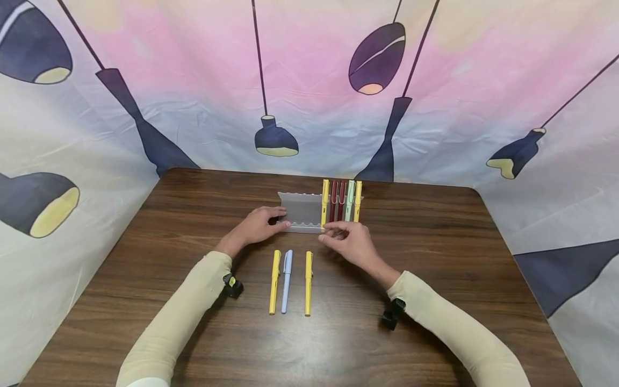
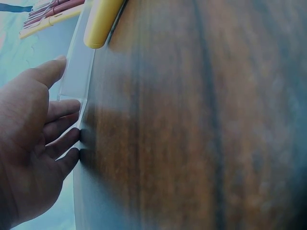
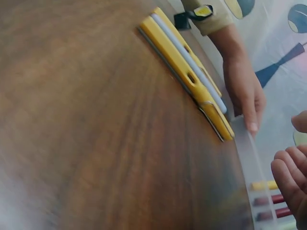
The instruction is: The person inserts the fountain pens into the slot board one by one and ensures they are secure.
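A clear plastic pen rack (image 1: 302, 209) with a notched edge lies toward the back of the table. My left hand (image 1: 261, 223) is at its left end; in the left wrist view the loosely extended fingers (image 2: 64, 143) touch the rack's edge. On the rack's right half rest a yellow pen (image 1: 325, 201), two dark red pens (image 1: 342, 196), a pale green pen (image 1: 350, 199) and another yellow pen (image 1: 358, 196). My right hand (image 1: 352, 243) is at the front edge below these pens, partly hiding it. In the right wrist view its thumb and fingers (image 3: 290, 172) stand apart, holding nothing visible.
Nearer on the brown wooden table (image 1: 338, 344) lie a yellow pen (image 1: 274, 282), a light blue pen (image 1: 287, 282) and, slightly apart to the right, another yellow pen (image 1: 308, 283). A printed cloth (image 1: 319, 129) hangs behind the table.
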Tool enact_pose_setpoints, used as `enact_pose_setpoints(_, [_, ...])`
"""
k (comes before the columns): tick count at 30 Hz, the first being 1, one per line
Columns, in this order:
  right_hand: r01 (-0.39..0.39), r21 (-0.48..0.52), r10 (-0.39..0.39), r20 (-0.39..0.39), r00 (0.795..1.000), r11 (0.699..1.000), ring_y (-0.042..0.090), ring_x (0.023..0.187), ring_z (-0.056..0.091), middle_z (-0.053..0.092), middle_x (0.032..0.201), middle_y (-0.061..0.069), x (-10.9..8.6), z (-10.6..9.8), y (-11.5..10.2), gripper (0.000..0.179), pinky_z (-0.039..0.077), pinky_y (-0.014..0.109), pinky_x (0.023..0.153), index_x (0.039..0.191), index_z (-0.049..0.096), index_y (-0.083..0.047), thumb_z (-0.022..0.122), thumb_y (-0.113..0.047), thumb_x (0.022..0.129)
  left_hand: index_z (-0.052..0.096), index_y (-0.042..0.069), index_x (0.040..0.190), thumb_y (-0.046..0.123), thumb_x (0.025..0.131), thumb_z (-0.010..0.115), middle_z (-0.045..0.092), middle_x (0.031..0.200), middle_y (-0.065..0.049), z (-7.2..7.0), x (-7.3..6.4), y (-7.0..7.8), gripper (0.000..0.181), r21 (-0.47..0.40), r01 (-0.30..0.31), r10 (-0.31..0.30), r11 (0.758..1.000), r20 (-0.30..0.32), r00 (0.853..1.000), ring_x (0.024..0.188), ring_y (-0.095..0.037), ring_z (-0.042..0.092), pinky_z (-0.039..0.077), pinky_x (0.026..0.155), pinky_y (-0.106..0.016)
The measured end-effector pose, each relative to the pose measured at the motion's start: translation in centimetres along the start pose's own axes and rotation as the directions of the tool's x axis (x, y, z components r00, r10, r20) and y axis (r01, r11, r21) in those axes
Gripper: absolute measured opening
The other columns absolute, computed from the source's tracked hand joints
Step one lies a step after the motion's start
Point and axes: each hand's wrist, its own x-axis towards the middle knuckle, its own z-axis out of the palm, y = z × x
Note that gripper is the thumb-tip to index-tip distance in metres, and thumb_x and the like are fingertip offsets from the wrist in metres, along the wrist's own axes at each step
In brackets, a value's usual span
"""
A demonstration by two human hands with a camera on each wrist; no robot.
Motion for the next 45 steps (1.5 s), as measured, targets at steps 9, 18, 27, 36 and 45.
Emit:
enact_pose_setpoints(9, [-0.03, 0.021, 0.028, 0.073, 0.997, 0.999, 0.008, 0.069, 0.07, 0.076, 0.086, -0.001, -1.2, 1.5, -0.2, 0.038, 0.058, 0.026, 0.062, 0.114, 0.077, -0.002, 0.084, -0.027, 0.087, 0.054, 0.003, 0.147, 0.047, 0.103, 0.059, 0.051, 0.153, -0.014, -0.1, -0.1, 0.1, 0.063, -0.008, 0.008, -0.008, 1.0, 0.002, 1.0, 0.146, -0.036, 0.04, 0.032, 0.119, -0.056])
enact_pose_setpoints(18, [-0.059, -0.05, 0.064, 0.114, 0.991, 0.997, 0.005, 0.068, 0.068, 0.074, 0.081, -0.01, -1.8, 3.1, -0.1, 0.037, 0.056, 0.024, 0.061, 0.115, 0.078, -0.007, 0.084, -0.03, 0.087, 0.054, 0.004, 0.148, 0.047, 0.103, 0.059, 0.051, 0.154, -0.013, 0.0, 0.0, 0.0, 0.063, -0.007, 0.014, -0.014, 1.0, 0.004, 1.0, 0.147, -0.035, 0.04, 0.032, 0.119, -0.055])
enact_pose_setpoints(27, [-0.043, -0.135, 0.062, 0.139, 0.988, 0.99, 0.003, 0.065, 0.064, 0.073, 0.077, -0.01, -1.8, 4.0, -0.1, 0.042, 0.051, 0.023, 0.057, 0.118, 0.075, -0.005, 0.085, -0.03, 0.085, 0.053, 0.003, 0.148, 0.047, 0.103, 0.059, 0.05, 0.154, -0.015, -0.1, 0.0, 0.2, 0.064, -0.018, 0.018, -0.018, 1.0, 0.006, 1.0, 0.147, -0.036, 0.04, 0.033, 0.119, -0.055])
enact_pose_setpoints(36, [-0.066, -0.164, 0.095, 0.175, 0.98, 0.984, 0.004, 0.063, 0.063, 0.07, 0.075, -0.012, -1.6, 4.3, 0.1, 0.047, 0.052, 0.024, 0.057, 0.122, 0.074, -0.004, 0.086, -0.03, 0.085, 0.053, 0.004, 0.148, 0.048, 0.103, 0.058, 0.05, 0.154, -0.014, -0.1, -0.1, 0.3, 0.063, -0.011, 0.024, -0.024, 1.0, 0.007, 1.0, 0.147, -0.036, 0.039, 0.031, 0.119, -0.056])
enact_pose_setpoints(45, [-0.062, -0.175, 0.1, 0.217, 0.971, 0.983, 0.004, 0.061, 0.062, 0.068, 0.071, -0.012, -1.5, 4.6, -0.1, 0.049, 0.051, 0.024, 0.055, 0.123, 0.073, -0.002, 0.085, -0.03, 0.085, 0.053, 0.003, 0.148, 0.046, 0.103, 0.059, 0.051, 0.153, -0.015, 0.0, 0.1, 0.1, 0.063, -0.006, 0.009, -0.009, 1.0, 0.005, 1.0, 0.146, -0.035, 0.041, 0.034, 0.119, -0.054])
